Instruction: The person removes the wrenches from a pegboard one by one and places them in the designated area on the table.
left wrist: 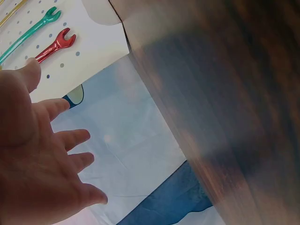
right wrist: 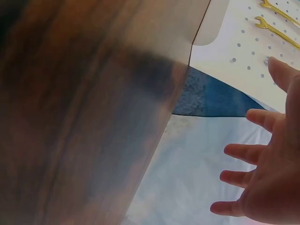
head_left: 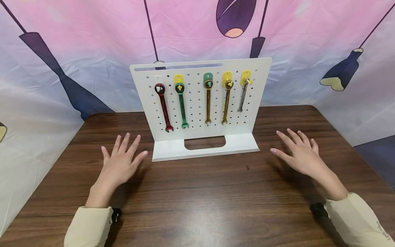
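The person's left hand (head_left: 121, 164) lies over the wooden table (head_left: 197, 199) at about 8 o'clock from the white pegboard stand (head_left: 200, 103), palm down, its fingers (head_left: 133, 145) straight and spread apart, gripping nothing. The left wrist view shows the same splayed fingers (left wrist: 70, 138) with gaps between them. The right hand (head_left: 300, 154) lies at about 4 o'clock from the stand, also palm down, with fingers (head_left: 293, 135) straight and fanned out; the right wrist view confirms they are apart (right wrist: 246, 152) and hold nothing. Whether either palm actually touches the tabletop cannot be told.

The stand rests upright on the table between the two hands, near both, its base plate toward the person. Five wrenches hang from hooks on it in a row: a red wrench (head_left: 163, 108) at the left end, nearest the left hand, then a green wrench (head_left: 182, 104), two gold wrenches (head_left: 208, 103) (head_left: 226, 103), and a shorter silver wrench (head_left: 242, 96) at the right end, nearest the right hand. All hang with their open ends down.

Cream sleeves (head_left: 87, 226) cover both forearms. A pink and pale blue printed backdrop (head_left: 92, 44) stands behind the table at 12 o'clock.
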### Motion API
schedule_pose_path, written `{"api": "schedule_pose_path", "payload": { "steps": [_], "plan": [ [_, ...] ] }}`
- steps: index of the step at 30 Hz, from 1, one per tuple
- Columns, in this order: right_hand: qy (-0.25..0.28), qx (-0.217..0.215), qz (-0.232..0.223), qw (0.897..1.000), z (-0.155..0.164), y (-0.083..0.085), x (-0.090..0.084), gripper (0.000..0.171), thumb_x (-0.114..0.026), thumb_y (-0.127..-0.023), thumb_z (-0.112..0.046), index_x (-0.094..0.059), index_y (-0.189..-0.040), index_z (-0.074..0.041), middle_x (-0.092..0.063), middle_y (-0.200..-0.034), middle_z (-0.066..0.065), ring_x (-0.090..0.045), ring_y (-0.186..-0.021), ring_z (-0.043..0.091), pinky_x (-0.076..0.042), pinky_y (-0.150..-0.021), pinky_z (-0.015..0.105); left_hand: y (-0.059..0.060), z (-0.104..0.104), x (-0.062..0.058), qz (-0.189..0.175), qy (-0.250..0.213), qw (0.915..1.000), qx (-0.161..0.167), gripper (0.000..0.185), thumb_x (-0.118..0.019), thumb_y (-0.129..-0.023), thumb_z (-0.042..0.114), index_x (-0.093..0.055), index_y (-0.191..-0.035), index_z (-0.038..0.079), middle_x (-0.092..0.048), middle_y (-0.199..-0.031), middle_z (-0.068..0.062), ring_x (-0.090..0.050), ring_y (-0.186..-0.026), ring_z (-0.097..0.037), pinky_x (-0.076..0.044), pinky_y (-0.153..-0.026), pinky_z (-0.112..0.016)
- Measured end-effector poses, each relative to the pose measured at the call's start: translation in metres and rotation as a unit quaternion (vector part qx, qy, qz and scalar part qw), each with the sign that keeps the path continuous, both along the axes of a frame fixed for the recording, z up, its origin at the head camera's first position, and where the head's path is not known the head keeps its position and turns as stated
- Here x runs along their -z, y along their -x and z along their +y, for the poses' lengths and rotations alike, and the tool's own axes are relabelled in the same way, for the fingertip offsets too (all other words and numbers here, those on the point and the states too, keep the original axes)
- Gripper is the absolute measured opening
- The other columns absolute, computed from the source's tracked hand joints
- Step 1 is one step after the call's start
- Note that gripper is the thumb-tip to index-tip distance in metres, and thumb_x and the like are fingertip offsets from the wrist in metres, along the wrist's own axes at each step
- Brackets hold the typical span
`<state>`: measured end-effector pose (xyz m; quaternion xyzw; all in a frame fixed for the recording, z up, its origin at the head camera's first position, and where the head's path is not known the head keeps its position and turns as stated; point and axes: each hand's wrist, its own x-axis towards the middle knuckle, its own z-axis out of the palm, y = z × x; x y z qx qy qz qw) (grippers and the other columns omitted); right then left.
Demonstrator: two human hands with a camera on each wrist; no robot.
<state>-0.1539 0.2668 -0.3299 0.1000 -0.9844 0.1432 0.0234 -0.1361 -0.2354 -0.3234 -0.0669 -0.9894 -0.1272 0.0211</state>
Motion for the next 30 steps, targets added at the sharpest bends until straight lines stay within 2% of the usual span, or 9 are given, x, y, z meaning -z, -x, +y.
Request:
{"api": "schedule_pose_path", "payload": {
  "steps": [5, 10, 16, 21, 25, 30],
  "plan": [
    [0.023, -0.011, -0.004, 1.0, 0.002, 0.0, 0.001, 0.073, -0.048, -0.089, -0.054, -0.024, -0.144, -0.013, -0.021, -0.142, 0.027, -0.01, -0.127, 0.052, -0.008, -0.091, 0.076, 0.002, -0.002, -0.001, -0.019, -0.025, 0.9995, 0.003, 0.068, -0.025, -0.095, 0.056, -0.013, -0.147, 0.014, -0.008, -0.148, -0.025, -0.001, -0.134, -0.044, 0.013, -0.095, -0.074],
    [0.027, -0.017, -0.008, 0.999, 0.003, 0.0, 0.002, 0.072, -0.05, -0.089, -0.052, -0.026, -0.143, -0.01, -0.025, -0.14, 0.027, -0.015, -0.124, 0.055, -0.015, -0.086, 0.076, 0.007, -0.003, -0.002, -0.029, -0.04, 0.9988, 0.007, 0.071, -0.032, -0.094, 0.056, -0.014, -0.146, 0.011, -0.013, -0.145, -0.028, -0.006, -0.132, -0.047, 0.004, -0.096, -0.075],
    [0.028, -0.023, -0.013, 0.999, 0.004, 0.0, 0.002, 0.071, -0.051, -0.089, -0.051, -0.028, -0.142, -0.009, -0.029, -0.138, 0.027, -0.018, -0.121, 0.056, -0.02, -0.083, 0.074, 0.017, -0.004, -0.008, -0.034, -0.079, 0.9955, 0.039, 0.073, -0.041, -0.094, 0.051, -0.013, -0.146, 0.008, -0.011, -0.144, -0.031, -0.004, -0.131, -0.049, -0.005, -0.098, -0.074],
    [0.037, -0.027, -0.019, 0.999, 0.004, -0.001, 0.001, 0.072, -0.053, -0.089, -0.051, -0.029, -0.142, -0.008, -0.031, -0.137, 0.027, -0.02, -0.119, 0.056, -0.023, -0.081, 0.072, 0.035, -0.006, -0.019, -0.046, -0.114, 0.9901, 0.068, 0.074, -0.044, -0.095, 0.046, -0.007, -0.146, 0.007, -0.008, -0.146, -0.029, -0.004, -0.132, -0.047, -0.011, -0.102, -0.069],
    [0.053, -0.034, -0.03, 0.998, 0.003, -0.002, 0.0, 0.071, -0.055, -0.088, -0.049, -0.031, -0.14, -0.006, -0.033, -0.136, 0.027, -0.022, -0.119, 0.055, -0.024, -0.079, 0.072, 0.051, -0.007, -0.033, -0.056, -0.137, 0.9854, 0.084, 0.075, -0.047, -0.095, 0.04, -0.003, -0.146, 0.006, -0.007, -0.147, -0.027, -0.005, -0.133, -0.044, -0.011, -0.106, -0.063],
    [0.065, -0.043, -0.036, 0.996, 0.004, -0.003, 0.0, 0.069, -0.056, -0.088, -0.046, -0.034, -0.139, -0.004, -0.034, -0.136, 0.027, -0.023, -0.119, 0.054, -0.023, -0.08, 0.074, 0.066, -0.004, -0.055, -0.077, -0.178, 0.9793, 0.057, 0.074, -0.045, -0.096, 0.04, 0.001, -0.147, 0.011, -0.013, -0.146, -0.025, -0.014, -0.132, -0.044, -0.016, -0.106, -0.061]
  ]
}}
